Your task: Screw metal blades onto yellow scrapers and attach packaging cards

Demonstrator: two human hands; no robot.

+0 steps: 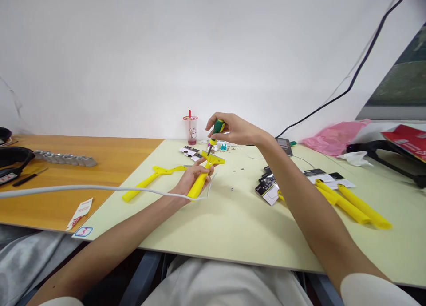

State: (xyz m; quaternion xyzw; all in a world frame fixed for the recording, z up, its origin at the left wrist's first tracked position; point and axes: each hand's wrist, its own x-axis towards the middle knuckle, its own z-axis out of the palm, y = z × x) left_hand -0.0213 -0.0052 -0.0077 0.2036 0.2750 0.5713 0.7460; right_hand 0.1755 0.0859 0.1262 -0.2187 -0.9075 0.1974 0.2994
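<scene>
My left hand point(192, 179) grips the long handle of a yellow plastic T-shaped part point(199, 185) above the pale green board point(239, 228). My right hand point(233, 128) pinches a green-and-yellow-handled screwdriver point(218, 128) from above, its shaft pointing down at the part's crossbar. A similar yellow plastic piece point(149, 180) lies flat just left of my left hand. Several more yellow bars point(349, 204) lie at the right, beyond my right forearm. Tiny metal screws point(231, 189) are scattered on the board.
Black-and-white packaging cards point(268, 186) lie near my right arm. A plastic cup point(191, 130) with a red straw stands at the back. A grey cable point(100, 188) crosses my left forearm. A pink bag point(333, 138) sits at the back right; metal parts point(65, 158) lie on the wooden table point(83, 157).
</scene>
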